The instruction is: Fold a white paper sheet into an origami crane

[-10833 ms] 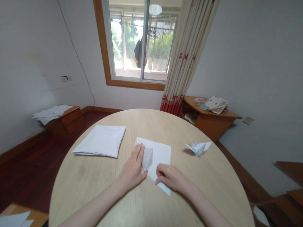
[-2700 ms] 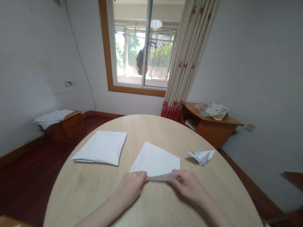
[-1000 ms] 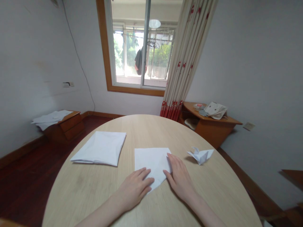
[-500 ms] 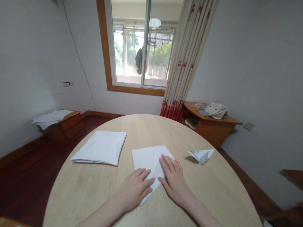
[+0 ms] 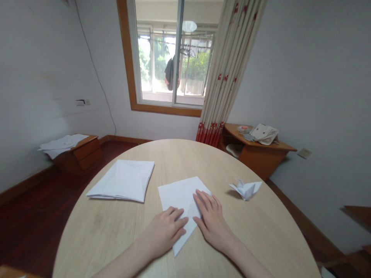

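A white folded sheet of paper lies on the round wooden table in front of me. My left hand rests flat on its near left part, fingers stretched out. My right hand lies flat on its right edge, fingers spread and pointing away from me. Both hands press on the paper; neither holds anything. The sheet's near corner points toward me between my wrists.
A stack of white sheets lies on the table's left. A folded paper bird sits at the right. A low wooden cabinet stands by the left wall, a wooden side table with a bag by the curtain.
Over the last second the sheet has turned a little counter-clockwise under my hands, and my right hand has slid left and nearer. Before that both hands pinched and creased its near edge.
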### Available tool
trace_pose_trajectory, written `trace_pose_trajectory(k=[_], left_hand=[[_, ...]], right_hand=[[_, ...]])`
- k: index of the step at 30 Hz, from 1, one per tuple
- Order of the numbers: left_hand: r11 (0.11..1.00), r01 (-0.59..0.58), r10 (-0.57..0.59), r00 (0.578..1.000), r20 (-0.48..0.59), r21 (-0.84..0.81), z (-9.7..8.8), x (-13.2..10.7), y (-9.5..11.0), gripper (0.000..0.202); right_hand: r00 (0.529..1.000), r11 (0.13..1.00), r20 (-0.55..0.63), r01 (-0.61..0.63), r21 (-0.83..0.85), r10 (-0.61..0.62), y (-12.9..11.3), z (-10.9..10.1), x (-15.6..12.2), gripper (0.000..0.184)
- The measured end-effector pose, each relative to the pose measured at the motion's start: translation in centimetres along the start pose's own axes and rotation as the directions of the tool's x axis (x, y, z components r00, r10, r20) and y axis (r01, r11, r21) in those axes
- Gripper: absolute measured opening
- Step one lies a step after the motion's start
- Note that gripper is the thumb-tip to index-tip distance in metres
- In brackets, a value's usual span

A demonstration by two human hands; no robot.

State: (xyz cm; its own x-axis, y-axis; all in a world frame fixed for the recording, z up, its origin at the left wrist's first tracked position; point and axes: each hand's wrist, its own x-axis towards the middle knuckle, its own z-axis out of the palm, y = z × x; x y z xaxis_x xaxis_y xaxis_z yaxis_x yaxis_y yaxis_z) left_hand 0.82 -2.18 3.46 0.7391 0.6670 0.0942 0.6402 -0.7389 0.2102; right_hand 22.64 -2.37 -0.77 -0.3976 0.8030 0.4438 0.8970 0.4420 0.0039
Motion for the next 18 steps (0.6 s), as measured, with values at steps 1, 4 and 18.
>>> trace_pose_trajectory(k=[1,4,18], left_hand=[[1.0,-0.002,0.002,1.0,-0.005,0.0,0.08,0.01,-0.06,0.027],[1.0,-0.015,0.015,1.0,-0.019,0.01,0.33,0.03,-0.22,0.027],[1.0,-0.025,0.025,1.0,0.017,0.009,0.47,-0.08,-0.01,0.03]], right_hand=[[1.0,1.0,0.0,0.003,-0.004,-0.003,0.01,0.08,-0.01,0.056],[1.0,1.0,-0.009,0.013,-0.018,-0.014,0.07,0.35,0.0,0.058],[0.998,0.996,-0.054,0.036,-0.085,-0.04,-0.12,0.72,0.16,0.051]])
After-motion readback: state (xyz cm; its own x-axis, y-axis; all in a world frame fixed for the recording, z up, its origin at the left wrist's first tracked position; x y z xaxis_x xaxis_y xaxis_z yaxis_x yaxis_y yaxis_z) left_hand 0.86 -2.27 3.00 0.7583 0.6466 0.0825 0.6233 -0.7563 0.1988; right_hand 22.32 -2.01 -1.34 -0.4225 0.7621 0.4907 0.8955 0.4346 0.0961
